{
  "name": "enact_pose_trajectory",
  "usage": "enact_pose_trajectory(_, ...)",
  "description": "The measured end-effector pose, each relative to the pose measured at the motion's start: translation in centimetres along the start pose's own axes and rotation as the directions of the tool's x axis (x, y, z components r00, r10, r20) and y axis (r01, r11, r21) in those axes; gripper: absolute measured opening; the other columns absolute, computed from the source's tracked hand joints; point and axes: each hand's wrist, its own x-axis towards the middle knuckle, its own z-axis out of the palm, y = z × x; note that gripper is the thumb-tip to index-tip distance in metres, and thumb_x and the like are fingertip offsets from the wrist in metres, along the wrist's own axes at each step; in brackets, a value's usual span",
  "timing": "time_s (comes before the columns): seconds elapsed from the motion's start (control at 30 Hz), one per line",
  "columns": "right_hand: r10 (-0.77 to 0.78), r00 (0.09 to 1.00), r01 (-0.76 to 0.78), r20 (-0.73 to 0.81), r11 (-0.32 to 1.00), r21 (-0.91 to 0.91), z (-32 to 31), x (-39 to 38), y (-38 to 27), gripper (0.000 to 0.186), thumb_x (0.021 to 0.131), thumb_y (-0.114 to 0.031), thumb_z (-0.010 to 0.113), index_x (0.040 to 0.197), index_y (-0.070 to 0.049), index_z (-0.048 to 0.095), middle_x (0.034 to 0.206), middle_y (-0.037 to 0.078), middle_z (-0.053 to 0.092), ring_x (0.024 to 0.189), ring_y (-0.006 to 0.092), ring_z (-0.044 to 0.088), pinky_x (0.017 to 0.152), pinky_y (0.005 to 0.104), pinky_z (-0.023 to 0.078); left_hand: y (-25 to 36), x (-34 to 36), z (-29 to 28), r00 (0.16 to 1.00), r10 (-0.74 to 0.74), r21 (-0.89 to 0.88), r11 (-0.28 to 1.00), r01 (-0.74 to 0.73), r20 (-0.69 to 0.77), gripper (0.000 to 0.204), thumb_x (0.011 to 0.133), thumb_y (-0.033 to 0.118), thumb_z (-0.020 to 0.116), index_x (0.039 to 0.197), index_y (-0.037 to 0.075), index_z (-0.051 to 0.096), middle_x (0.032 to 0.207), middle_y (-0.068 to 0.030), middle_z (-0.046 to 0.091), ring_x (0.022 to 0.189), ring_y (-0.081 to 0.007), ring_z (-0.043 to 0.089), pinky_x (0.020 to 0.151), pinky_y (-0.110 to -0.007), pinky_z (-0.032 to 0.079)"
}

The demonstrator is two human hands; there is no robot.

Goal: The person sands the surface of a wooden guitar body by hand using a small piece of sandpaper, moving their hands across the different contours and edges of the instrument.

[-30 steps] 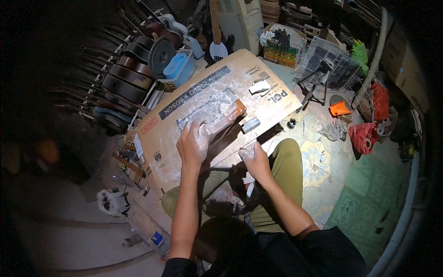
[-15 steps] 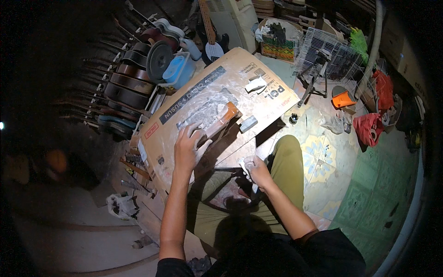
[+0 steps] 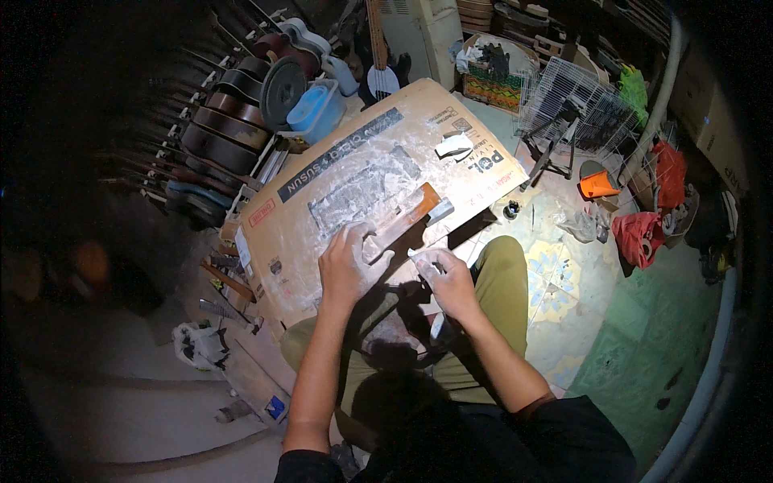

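Note:
My left hand, dusted with white powder, is closed on the near end of a long wooden piece with a glossy orange-brown far end and a pale, dusty length. It is held low over a cardboard sheet. My right hand is closed around a thin pale strip, whose kind I cannot make out; its ends show beside the fingers. This hand is just right of the wooden piece, above my lap. A small grey block lies next to the wooden piece's far end. Crumpled white paper rests farther back.
Several guitars stand in a row at left, near a blue plastic tub. A black stand and wire cage are at back right. An orange dustpan-like scoop and red bag lie on the tiled floor.
My left hand has moved right and nearer to me with the wooden piece. My right hand has risen slightly, toward the wooden piece. The view has shifted a little.

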Motion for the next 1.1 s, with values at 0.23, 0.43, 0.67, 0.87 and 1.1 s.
enact_pose_trajectory(0.23,-0.273,0.960,0.269,-0.054,0.960,-0.082,1.8,0.0,0.2,0.016,0.095,-0.002,0.066,0.110,0.004,0.069,0.117,0.011,0.066,0.098,0.0170,0.064,0.089,0.0295,0.051,1.1,-1.8,0.3,0.998,0.028,-0.025,0.999,-0.030,-0.060,0.046,0.068,0.018,0.089,0.107,0.009,0.067,0.102,-0.0113,0.071,0.093,-0.0338,0.071,0.079,-0.041,0.057)
enact_pose_trajectory(0.43,-0.146,0.971,0.170,-0.192,0.979,0.115,2.9,-0.1,-0.1,0.017,0.096,-0.003,0.066,0.112,0.004,0.069,0.106,0.007,0.069,0.095,0.0115,0.062,0.085,0.0270,0.051,1.7,-2.3,0.9,0.998,-0.001,-0.068,0.998,-0.004,-0.063,0.036,0.073,0.011,0.083,0.106,0.007,0.069,0.104,-0.0121,0.070,0.095,-0.0348,0.069,0.080,-0.041,0.056)
enact_pose_trajectory(0.67,-0.129,0.988,0.126,-0.082,0.991,-0.039,2.4,0.2,-0.2,0.018,0.096,-0.007,0.069,0.111,0.003,0.069,0.094,0.004,0.069,0.085,0.0104,0.061,0.079,0.0270,0.051,0.9,-2.8,1.0,1.000,-0.028,-0.056,0.998,0.027,-0.013,0.033,0.075,0.006,0.078,0.107,0.009,0.069,0.105,-0.0135,0.069,0.095,-0.0367,0.068,0.080,-0.042,0.055)
enact_pose_trajectory(0.87,-0.212,0.973,0.181,-0.092,0.946,-0.270,2.8,0.6,-1.6,0.017,0.094,-0.012,0.069,0.102,0.003,0.065,0.091,0.018,0.065,0.083,0.0285,0.063,0.075,0.0379,0.050,1.2,-3.4,1.2,0.995,-0.095,-0.062,0.993,0.097,0.026,0.043,0.076,0.000,0.069,0.119,0.008,0.067,0.108,-0.0166,0.066,0.102,-0.0398,0.064,0.084,-0.047,0.053)
enact_pose_trajectory(1.1,-0.229,0.965,0.181,-0.130,0.936,-0.303,3.1,0.3,-1.6,0.018,0.093,-0.013,0.067,0.101,0.002,0.062,0.096,0.023,0.062,0.092,0.0452,0.061,0.079,0.0474,0.049,1.4,-3.6,2.1,0.993,-0.122,-0.031,0.992,0.121,-0.010,0.051,0.073,-0.004,0.066,0.123,0.007,0.066,0.109,-0.0195,0.067,0.103,-0.0429,0.063,0.087,-0.048,0.052)
